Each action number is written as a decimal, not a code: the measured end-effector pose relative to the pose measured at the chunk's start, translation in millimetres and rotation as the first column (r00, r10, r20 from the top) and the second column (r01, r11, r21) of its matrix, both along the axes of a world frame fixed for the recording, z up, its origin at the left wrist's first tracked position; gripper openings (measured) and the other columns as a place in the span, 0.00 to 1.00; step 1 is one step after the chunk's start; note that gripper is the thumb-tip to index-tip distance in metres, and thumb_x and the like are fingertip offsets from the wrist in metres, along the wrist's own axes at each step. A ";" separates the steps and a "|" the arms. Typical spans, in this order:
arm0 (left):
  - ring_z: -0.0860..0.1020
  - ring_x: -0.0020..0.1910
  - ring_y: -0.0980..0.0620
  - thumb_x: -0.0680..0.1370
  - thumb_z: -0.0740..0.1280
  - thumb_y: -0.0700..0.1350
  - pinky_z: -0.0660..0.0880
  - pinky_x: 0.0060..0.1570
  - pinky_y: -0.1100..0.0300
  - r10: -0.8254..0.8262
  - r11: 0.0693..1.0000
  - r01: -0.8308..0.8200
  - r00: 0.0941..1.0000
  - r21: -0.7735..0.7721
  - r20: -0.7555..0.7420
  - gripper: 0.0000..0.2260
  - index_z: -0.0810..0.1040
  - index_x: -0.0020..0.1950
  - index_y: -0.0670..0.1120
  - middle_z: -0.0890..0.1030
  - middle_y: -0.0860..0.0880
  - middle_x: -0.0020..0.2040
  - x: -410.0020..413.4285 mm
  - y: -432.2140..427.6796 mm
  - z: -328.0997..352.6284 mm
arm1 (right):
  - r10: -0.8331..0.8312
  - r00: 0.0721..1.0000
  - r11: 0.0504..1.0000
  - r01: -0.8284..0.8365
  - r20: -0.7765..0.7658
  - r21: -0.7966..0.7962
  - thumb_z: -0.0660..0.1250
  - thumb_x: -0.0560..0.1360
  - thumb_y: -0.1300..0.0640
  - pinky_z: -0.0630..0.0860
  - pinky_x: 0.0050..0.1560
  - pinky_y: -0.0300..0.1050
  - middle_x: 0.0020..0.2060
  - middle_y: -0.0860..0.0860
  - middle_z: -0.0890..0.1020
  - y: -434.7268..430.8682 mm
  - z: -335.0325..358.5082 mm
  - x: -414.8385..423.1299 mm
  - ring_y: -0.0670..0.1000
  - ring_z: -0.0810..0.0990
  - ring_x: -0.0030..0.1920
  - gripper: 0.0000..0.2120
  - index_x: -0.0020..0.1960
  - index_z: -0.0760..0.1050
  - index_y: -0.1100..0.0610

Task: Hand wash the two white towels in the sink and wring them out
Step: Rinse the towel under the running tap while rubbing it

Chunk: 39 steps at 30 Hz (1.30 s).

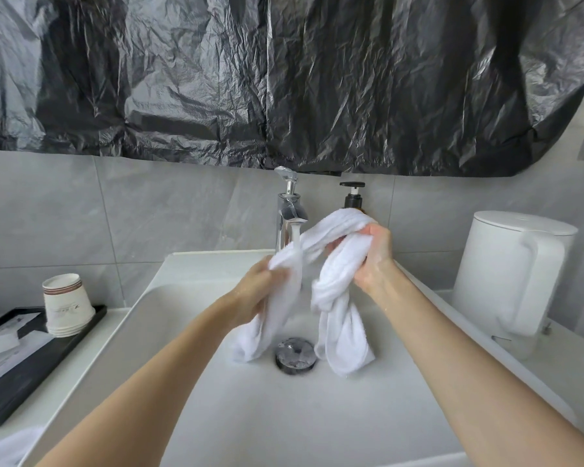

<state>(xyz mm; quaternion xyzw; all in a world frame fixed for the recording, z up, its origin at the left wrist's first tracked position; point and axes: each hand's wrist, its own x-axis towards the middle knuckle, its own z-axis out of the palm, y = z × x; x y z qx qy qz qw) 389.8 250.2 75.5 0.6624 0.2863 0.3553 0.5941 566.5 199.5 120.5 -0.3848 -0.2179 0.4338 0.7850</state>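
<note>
The white terry towel (331, 284) hung twisted over the white sink basin (284, 416), under the chrome tap (289, 214); the left hand (257, 294) and right hand (375, 261) each gripped it. Print on the stacked paper cups (68, 305) was unreadable.

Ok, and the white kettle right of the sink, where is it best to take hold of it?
By its vertical loop handle, coming from the front: the kettle stands upright with the handle turned toward the camera, and its wide, smooth body likely gives fingers little to hold.
</note>
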 end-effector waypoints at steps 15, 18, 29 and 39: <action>0.82 0.45 0.46 0.80 0.62 0.57 0.78 0.49 0.52 0.259 0.961 -0.221 0.926 -0.164 0.275 0.17 0.80 0.51 0.45 0.83 0.43 0.44 29.5 -13.5 14.3 | -0.010 0.759 0.997 0.059 0.651 -0.054 0.61 0.67 0.48 0.75 0.49 0.49 0.38 0.47 0.77 10.3 -35.9 -56.3 0.51 0.77 0.44 0.08 0.45 0.73 0.48; 0.82 0.39 0.46 0.80 0.61 0.57 0.78 0.46 0.50 0.405 0.914 -0.393 0.886 -0.097 0.227 0.15 0.79 0.43 0.47 0.83 0.46 0.37 29.9 -10.8 13.0 | -0.034 0.663 0.998 0.065 0.748 -0.012 0.62 0.73 0.48 0.73 0.38 0.43 0.36 0.48 0.77 6.9 -40.8 -65.5 0.50 0.76 0.39 0.08 0.47 0.71 0.52; 0.74 0.44 0.39 0.80 0.55 0.58 0.67 0.39 0.53 0.580 0.771 -0.507 0.809 0.386 -0.094 0.19 0.73 0.37 0.49 0.77 0.46 0.36 17.4 -6.7 10.0 | 0.004 0.232 0.990 0.136 0.973 -0.037 0.54 0.79 0.44 0.72 0.43 0.50 0.38 0.51 0.78 -0.8 -31.6 -52.8 0.55 0.77 0.41 0.18 0.46 0.75 0.56; 0.83 0.50 0.47 0.76 0.69 0.59 0.80 0.54 0.48 0.218 0.974 -0.213 0.974 -0.080 0.056 0.25 0.74 0.62 0.42 0.83 0.43 0.53 4.7 6.6 14.6 | 0.164 0.606 0.976 0.017 0.778 -0.219 0.62 0.78 0.54 0.67 0.41 0.42 0.43 0.49 0.75 12.7 -22.1 -21.1 0.49 0.73 0.45 0.05 0.51 0.73 0.54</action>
